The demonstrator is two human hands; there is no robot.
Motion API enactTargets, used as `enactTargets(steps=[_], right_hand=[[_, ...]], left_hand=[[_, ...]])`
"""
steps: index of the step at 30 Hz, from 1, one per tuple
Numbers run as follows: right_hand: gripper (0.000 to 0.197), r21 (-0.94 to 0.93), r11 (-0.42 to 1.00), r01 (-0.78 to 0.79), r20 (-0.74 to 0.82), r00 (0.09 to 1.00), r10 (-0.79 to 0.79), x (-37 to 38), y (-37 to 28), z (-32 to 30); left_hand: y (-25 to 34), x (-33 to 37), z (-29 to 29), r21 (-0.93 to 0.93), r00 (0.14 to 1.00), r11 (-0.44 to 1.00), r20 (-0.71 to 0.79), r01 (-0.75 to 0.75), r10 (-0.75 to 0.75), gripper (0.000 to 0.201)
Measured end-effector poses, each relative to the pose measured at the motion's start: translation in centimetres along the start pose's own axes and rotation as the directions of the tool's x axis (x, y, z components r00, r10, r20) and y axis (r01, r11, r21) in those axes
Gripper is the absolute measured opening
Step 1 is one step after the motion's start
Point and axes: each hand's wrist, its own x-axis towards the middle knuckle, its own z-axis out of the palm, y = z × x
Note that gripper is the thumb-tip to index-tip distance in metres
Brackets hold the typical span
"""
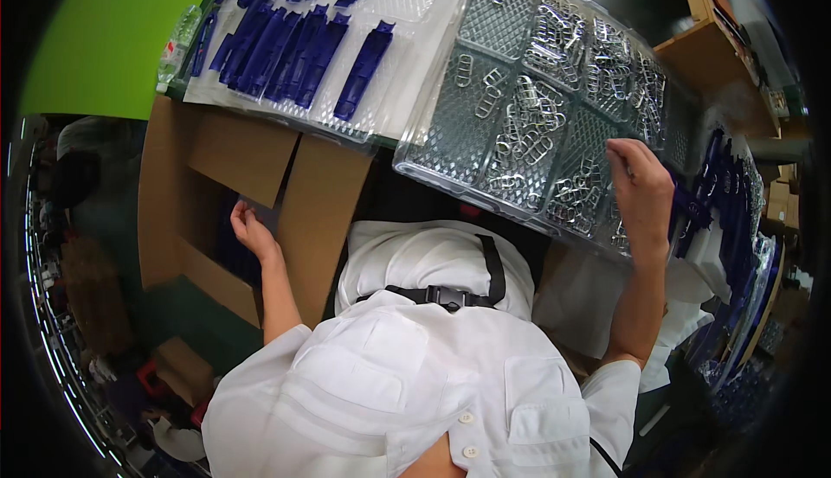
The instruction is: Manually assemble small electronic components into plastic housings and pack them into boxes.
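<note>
so the right hand (642, 186) is way nearer the silver wire loops (576, 194), with the closest pile down and left of its fingertips in the clear divided tray (452, 128), upper right of the frame, long axes every which way. left hand (253, 234) is curled at the open cardboard box (325, 192), mid left. can't tell if either grip is apart or clamped on something.

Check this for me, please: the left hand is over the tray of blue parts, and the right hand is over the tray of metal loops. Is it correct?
Not quite: in the head view, the left hand is at the open cardboard box. The right hand is indeed over the tray of metal loops.
</note>
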Motion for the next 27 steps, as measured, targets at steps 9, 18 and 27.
enactTargets(steps=[9, 18, 27], right_hand=[[0.023, -0.25, 0.947, 0.202, 0.146, 0.975, -0.17, 2.0, -1.1, 6.9], [0.017, 0.101, 0.984, 0.145, 0.189, 0.968, -0.162, 3.6, 0.6, 8.9], [0.027, 0.363, 0.873, -0.327, 0.084, 0.944, 0.319, 1.0, -2.3, 6.6]], left_hand=[[-7.5, 3.2, -19.3, 0.196, 0.853, 0.932, -0.492, 0.305, -0.175, 0.048], [-11.7, 6.7, -21.8, 0.794, 0.86, 0.564, 0.436, -0.227, -0.267, 0.034], [-18.6, 5.4, -18.7, 0.854, 0.785, 0.077, 0.505, -0.514, -0.358, 0.021]])
